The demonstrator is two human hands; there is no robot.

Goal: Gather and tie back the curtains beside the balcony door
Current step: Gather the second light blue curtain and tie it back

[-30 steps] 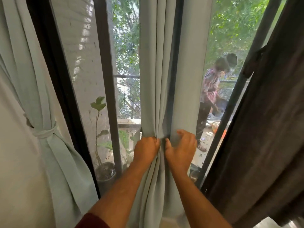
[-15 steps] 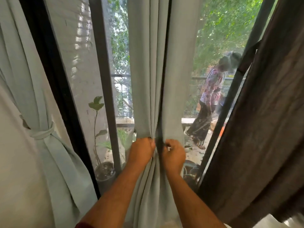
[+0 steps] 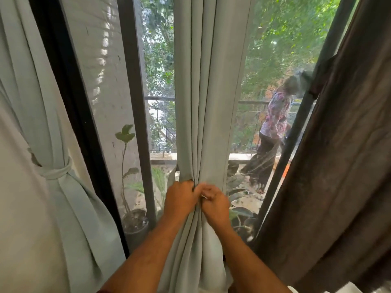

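Observation:
A pale green curtain [image 3: 209, 92] hangs in front of the balcony door glass, bunched into narrow folds at waist height. My left hand [image 3: 179, 199] grips the gathered folds from the left. Touching it on the right, my right hand [image 3: 215, 205] pinches the same bunch. A strip of the same cloth [image 3: 171, 176] hangs just left of my left hand. At the far left, a second pale green curtain [image 3: 42, 115] is bound by a knotted tie-back [image 3: 55, 172].
A dark brown curtain [image 3: 338, 166] fills the right side. Dark door frames [image 3: 135, 106] stand left of the gathered curtain. Outside, potted plants [image 3: 131, 218] sit by the glass and a person [image 3: 273, 132] stands on the balcony near the railing.
The curtain has been drawn into a tighter bunch, and my right hand moved left until it met my left hand. The person outside has shifted to the right.

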